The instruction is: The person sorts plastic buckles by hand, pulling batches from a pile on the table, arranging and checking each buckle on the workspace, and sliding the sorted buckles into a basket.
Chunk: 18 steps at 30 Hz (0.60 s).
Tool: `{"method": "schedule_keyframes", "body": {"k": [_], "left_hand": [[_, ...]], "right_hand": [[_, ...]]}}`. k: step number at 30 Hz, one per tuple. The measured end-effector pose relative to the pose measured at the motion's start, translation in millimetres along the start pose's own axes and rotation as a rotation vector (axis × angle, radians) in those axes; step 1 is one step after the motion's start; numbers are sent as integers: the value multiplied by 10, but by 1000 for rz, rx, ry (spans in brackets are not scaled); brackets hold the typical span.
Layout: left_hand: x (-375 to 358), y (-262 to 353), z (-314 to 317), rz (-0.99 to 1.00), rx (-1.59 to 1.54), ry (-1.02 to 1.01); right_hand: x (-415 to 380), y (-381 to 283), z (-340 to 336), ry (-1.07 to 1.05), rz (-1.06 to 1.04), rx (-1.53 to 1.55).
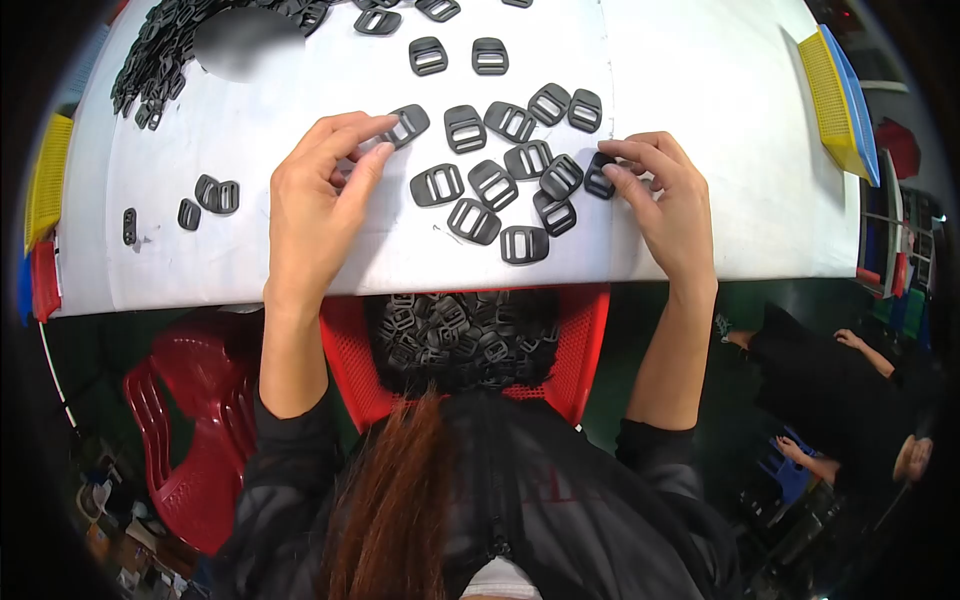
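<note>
Several black plastic slide buckles [492, 183] lie spread on a white table [700, 90]. My left hand [318, 205] rests on the table, its fingertips pinching one buckle [408, 124] at the left end of the spread. My right hand [662, 195] pinches another buckle [600, 175] at the spread's right end. Both forearms reach up from my lap in dark sleeves.
A red basket [575, 355] full of black buckles sits below the table's near edge. A heap of buckles [165, 55] lies far left. Yellow and blue trays [838, 95] stand at the right edge, coloured trays [42, 215] at the left. A red stool [185, 440] stands lower left. Another person [840, 400] sits at right.
</note>
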<state>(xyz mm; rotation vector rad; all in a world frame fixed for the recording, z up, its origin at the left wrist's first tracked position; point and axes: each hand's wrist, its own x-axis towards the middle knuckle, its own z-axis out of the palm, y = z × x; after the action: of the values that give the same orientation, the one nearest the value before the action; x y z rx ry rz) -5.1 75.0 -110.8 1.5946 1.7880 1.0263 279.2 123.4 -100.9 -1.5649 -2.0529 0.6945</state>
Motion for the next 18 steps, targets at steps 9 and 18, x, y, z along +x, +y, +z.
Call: {"method": "schedule_keyframes", "body": {"k": [9,18], "left_hand": [[75,-168,106,210,123,76],[-190,-61,527,476,287,-144]], "right_hand": [[229,157,361,298,-312,-58],[-53,-76,740,82,-431,-188]]}}
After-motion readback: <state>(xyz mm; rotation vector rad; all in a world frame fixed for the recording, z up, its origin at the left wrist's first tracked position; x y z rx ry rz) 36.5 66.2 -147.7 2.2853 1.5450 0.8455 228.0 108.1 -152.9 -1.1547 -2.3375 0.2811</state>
